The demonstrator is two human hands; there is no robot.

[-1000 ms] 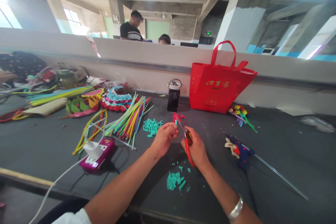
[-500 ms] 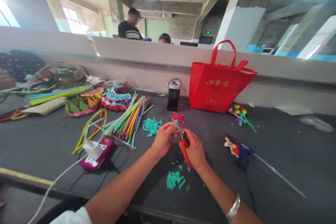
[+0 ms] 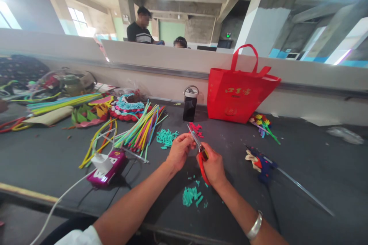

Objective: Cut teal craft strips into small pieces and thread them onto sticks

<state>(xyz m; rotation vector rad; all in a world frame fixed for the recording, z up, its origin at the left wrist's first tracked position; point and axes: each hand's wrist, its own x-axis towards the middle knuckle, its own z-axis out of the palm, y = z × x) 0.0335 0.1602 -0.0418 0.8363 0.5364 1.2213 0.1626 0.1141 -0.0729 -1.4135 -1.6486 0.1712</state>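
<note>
My right hand [image 3: 212,166] grips red-handled scissors [image 3: 201,157], blades pointing up and left. My left hand [image 3: 179,151] is curled in a pinch right at the blades, holding something too small to make out. Below both hands lies a small heap of teal cut pieces [image 3: 191,196] on the dark table [image 3: 51,160]. A second teal heap [image 3: 166,138] and a few red pieces [image 3: 197,129] lie just beyond my hands.
Coloured pipe-cleaner sticks [image 3: 140,128] fan out to the left, by a magenta power strip [image 3: 107,170] with a white plug. A black bottle [image 3: 190,104] and red tote bag [image 3: 240,90] stand behind. A glue gun [image 3: 263,164] lies right. Two people sit beyond the partition.
The scissors have swung from steeply upright to tilted left, and my right hand shifted slightly toward my left. The person behind the partition moved a little left.
</note>
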